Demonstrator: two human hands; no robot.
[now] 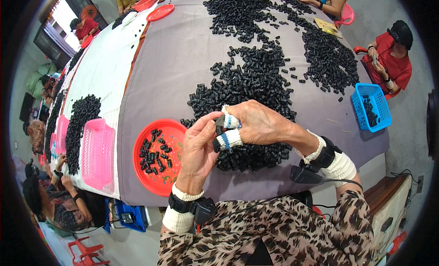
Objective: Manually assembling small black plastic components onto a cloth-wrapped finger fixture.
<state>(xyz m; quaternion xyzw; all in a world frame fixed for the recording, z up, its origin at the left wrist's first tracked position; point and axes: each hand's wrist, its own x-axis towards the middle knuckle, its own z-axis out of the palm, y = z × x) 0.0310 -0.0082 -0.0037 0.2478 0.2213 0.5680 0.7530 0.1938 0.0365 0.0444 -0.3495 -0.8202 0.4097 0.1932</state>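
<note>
Honestly, these little black bits look easy to hold but easy to lose

So the biggest thing here is the table (155,87), covered in grey cloth. Next comes the main heap of black pieces (256,78), sprawling right up to and under the person's hands. The red tray (148,183) sits beside the left forearm with a loose scatter of the same bits in it, and the blue basket (360,91) off to the right has a small pile too.

Then the hands. The right hand (263,124) is curled inward, with striped finger covers (230,140) on its thumb and a finger; whether it's actually gripping anything, I can't tell. The left hand (199,145) has thumb and finger pinched together on a small dark piece (220,121), right where both sets of fingertips meet, above the near edge of the heap.

My guess on handling: super light, stiff, probably hard plastic or rubber, not fragile. The surface looks a bit shiny, so bare skin might slip. I'd pinch it across the middle of its sides, leaving the ends free.
</note>
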